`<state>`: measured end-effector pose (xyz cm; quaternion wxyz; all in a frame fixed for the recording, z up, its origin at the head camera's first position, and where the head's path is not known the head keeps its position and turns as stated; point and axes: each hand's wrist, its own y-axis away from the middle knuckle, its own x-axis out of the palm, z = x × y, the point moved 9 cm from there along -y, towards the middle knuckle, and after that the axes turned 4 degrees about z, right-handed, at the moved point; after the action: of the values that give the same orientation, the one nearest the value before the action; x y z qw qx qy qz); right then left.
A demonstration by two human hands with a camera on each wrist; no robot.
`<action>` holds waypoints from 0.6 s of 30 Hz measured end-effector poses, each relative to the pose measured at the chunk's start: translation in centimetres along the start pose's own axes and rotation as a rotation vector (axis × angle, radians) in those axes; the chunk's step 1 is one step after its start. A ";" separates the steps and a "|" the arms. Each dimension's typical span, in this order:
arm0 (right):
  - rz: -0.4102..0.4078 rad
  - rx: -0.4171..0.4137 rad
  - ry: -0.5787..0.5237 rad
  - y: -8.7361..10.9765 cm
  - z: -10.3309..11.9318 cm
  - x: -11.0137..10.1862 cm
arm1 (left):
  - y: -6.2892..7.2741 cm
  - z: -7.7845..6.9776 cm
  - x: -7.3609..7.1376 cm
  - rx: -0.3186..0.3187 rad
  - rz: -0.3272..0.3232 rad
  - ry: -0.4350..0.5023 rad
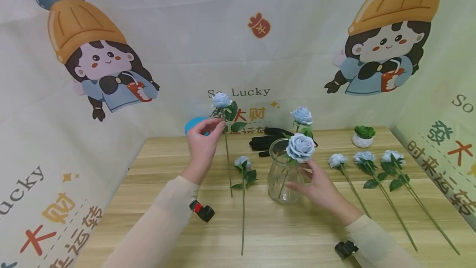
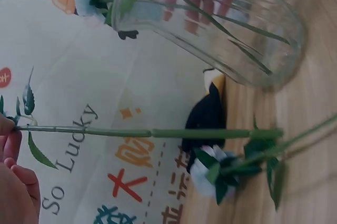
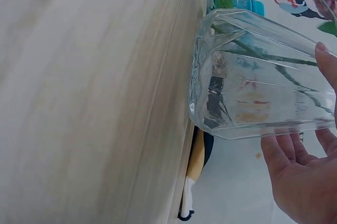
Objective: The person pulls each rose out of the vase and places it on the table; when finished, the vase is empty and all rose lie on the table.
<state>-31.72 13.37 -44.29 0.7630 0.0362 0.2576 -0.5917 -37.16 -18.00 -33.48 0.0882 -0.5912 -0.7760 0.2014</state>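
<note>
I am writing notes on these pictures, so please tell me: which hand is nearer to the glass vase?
Right: the right hand grips the glass vase itself, while the left hand is apart from it, to its left, holding up a blue rose.

The left sleeve [image 1: 158,220] and right sleeve [image 1: 375,237] are plain cream. A black wrist camera [image 1: 206,213] with a red patch [image 1: 198,207] sits at the left wrist, another black camera [image 1: 345,250] at the right.
</note>
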 end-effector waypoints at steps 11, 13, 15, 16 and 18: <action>-0.003 -0.004 0.030 -0.2 -0.2 -0.1 | 1.7 5.0 -3.1 -0.163 0.027 -0.172; 0.001 -0.001 0.034 -0.2 -0.1 -0.1 | 2.1 5.7 -3.6 -0.189 0.031 -0.191; 0.002 -0.003 0.031 -0.2 0.0 -0.1 | 2.5 6.5 -4.0 -0.214 0.044 -0.214; 0.002 -0.005 0.029 -0.1 0.0 -0.1 | 2.7 6.9 -4.2 -0.221 0.050 -0.226; 0.002 -0.005 0.025 0.0 0.0 -0.2 | 3.1 7.6 -4.6 -0.229 0.068 -0.253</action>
<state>-31.78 13.48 -44.20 0.7605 0.0418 0.2686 -0.5897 -35.95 -23.24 -41.14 -0.0851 -0.5933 -0.7783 0.1873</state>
